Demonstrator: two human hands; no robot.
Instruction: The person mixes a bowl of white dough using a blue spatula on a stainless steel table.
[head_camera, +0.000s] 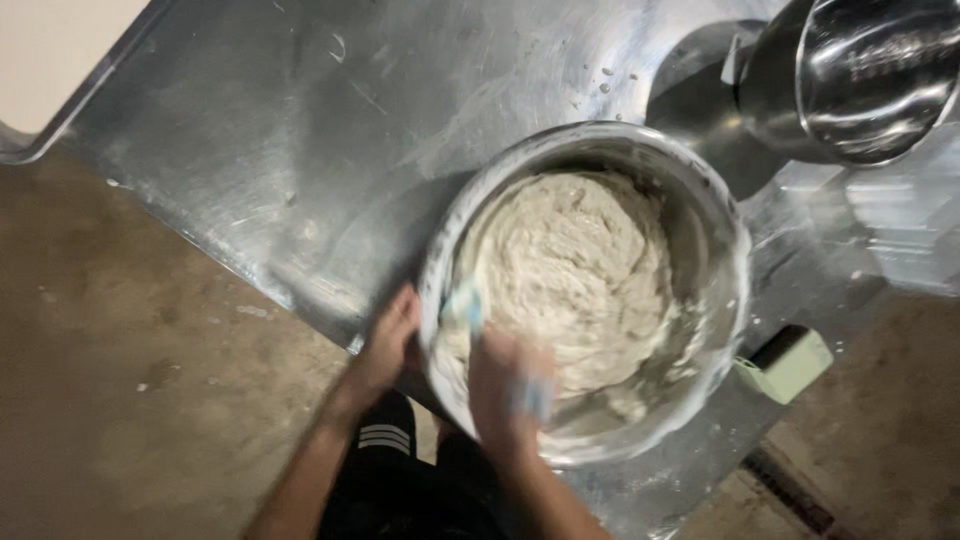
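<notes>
A large steel mixing bowl (735, 250) stands on a steel worktable (300, 130), filled with pale, sticky dough (575, 270). My left hand (392, 340) grips the bowl's near rim on its left side. My right hand (508, 390), coated with dough and blurred, is inside the bowl at its near edge, closed on a pale blue scraper (465, 305) that pokes up against the dough.
An empty shiny steel bowl (860, 75) sits at the table's far right. A small pale green object (787, 365) with a dark top lies by the table edge right of the bowl. Brown floor (130, 370) lies below the table.
</notes>
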